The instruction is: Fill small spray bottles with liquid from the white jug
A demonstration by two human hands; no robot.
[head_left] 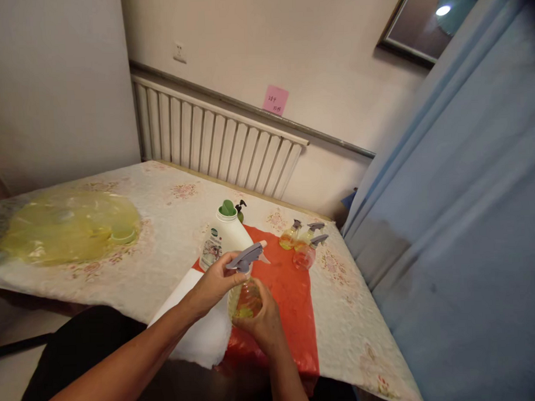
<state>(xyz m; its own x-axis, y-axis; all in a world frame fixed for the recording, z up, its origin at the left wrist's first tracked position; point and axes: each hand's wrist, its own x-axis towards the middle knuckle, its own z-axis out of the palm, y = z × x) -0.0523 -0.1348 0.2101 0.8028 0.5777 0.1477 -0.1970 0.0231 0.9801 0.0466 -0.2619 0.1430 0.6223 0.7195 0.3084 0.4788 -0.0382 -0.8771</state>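
My left hand (220,281) is closed on the grey trigger head (247,257) at the top of a clear spray bottle. My right hand (265,320) wraps around the body of that spray bottle (244,298), which has a little yellow liquid low inside. The bottle is held over the front part of a red plastic sheet (286,299). Just behind it stands a large white jug (233,234) with a printed label and a green cap or cup (227,208) in its mouth. A white cloth or paper (197,326) lies beneath my left forearm.
Three small spray bottles (303,258) with coloured liquid stand at the sheet's back right. A dark pump bottle (240,210) is behind the jug. On the left lies a yellow plastic bag (70,225) on the flowered tablecloth (163,216). A blue curtain (461,217) borders the right side.
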